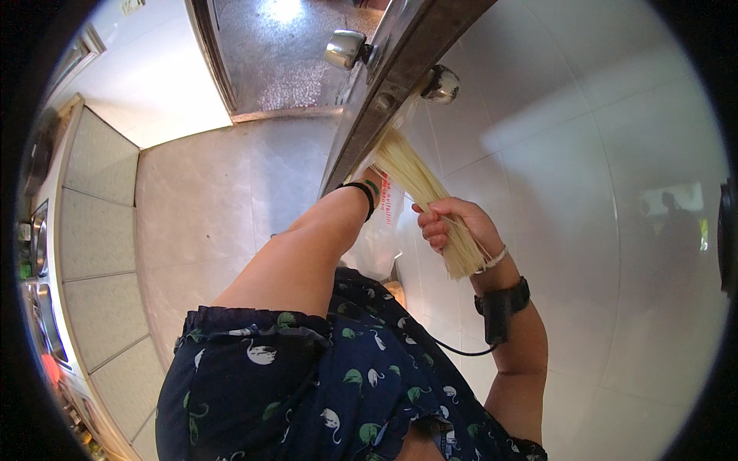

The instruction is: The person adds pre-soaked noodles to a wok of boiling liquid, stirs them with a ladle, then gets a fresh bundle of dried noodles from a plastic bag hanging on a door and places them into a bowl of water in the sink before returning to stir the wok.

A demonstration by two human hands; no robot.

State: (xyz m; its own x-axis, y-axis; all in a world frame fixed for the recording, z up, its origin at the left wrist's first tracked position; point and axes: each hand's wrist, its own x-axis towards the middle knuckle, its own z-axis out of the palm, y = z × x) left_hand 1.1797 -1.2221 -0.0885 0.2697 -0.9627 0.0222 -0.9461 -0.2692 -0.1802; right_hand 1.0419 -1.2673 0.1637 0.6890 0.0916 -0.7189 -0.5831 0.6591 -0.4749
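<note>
My right hand (455, 222) is closed around a thick bundle of long, pale dried noodles (412, 170). The cut ends of the bundle stick out near my wrist, and its far end reaches up to the door edge. A clear plastic bag (372, 250) with red writing hangs below the noodles. My left hand (373, 174) is at the bag, under the far part of the bundle and close to the door. Its fingers are hidden by the noodles and the door, so what they grip does not show.
A door (398, 80) seen edge-on stands before me, with a metal knob (345, 49) on one face and a worn knob (441, 84) on the other. A tiled wall (553, 190) rises at the right. Along the left runs a counter (57, 230) with a stove.
</note>
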